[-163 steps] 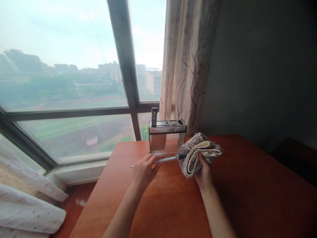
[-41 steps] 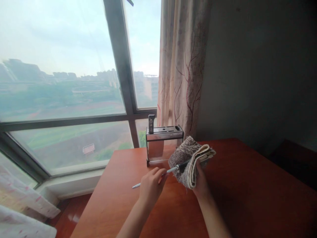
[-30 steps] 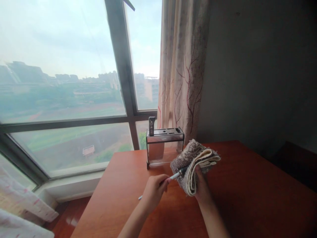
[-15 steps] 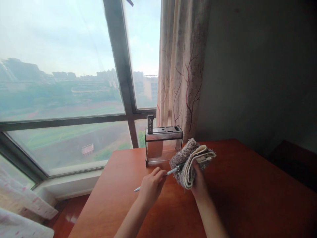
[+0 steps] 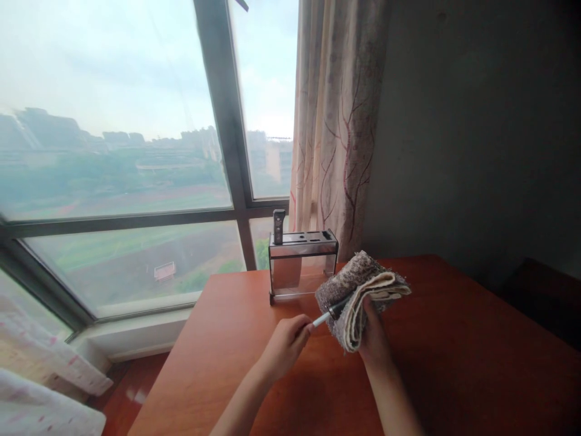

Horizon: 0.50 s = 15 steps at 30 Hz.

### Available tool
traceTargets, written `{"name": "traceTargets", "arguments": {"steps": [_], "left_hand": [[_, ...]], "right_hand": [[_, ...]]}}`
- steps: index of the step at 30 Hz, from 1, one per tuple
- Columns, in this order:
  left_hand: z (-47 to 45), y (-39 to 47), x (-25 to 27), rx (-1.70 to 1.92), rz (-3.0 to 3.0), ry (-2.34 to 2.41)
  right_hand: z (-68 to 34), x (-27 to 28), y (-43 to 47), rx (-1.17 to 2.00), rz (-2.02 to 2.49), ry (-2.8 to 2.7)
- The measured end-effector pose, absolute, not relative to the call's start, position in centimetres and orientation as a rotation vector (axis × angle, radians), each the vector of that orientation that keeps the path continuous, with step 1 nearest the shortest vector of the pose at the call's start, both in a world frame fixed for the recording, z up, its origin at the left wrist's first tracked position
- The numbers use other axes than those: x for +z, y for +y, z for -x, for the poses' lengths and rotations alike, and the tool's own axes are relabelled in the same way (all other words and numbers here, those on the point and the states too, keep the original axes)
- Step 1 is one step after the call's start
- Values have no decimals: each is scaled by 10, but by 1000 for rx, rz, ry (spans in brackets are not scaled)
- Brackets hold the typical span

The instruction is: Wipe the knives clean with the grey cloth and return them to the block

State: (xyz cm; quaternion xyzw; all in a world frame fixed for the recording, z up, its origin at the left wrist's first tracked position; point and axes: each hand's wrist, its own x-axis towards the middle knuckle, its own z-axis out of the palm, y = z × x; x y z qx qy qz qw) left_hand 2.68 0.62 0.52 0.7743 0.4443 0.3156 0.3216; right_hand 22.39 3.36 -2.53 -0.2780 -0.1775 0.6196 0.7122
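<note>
Now we hold a thin metal rod (image 5: 323, 318) above the desk (image 5: 454, 363), its dark end buried in a folded towel (image 5: 358, 290); our left hand (image 5: 285, 346) pinches the bare end, our right hand (image 5: 374, 336) clenches the towel around it, likely for wiping; a knife rack (image 5: 302, 261) stands behind.

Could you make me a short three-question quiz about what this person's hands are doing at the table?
1. What does the right hand hold?
2. True or false: the left hand grips a thin rod whose far end is tucked into the folded towel.
3. What stands behind the towel on the table: A a kettle, B a metal knife rack, C a lamp?

Key: 1 the folded towel; 2 true; 3 B.
</note>
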Motion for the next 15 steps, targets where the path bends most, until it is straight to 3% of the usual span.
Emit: {"name": "traceTargets", "arguments": {"steps": [7,15], "left_hand": [[-13,12,-3,1040,-2329,1518],[-12,8,1,945,-2468,1532]], "right_hand": [[-215,-8,29,1406,669,-292],[-220,-7,32,1301,660,-272]]}}
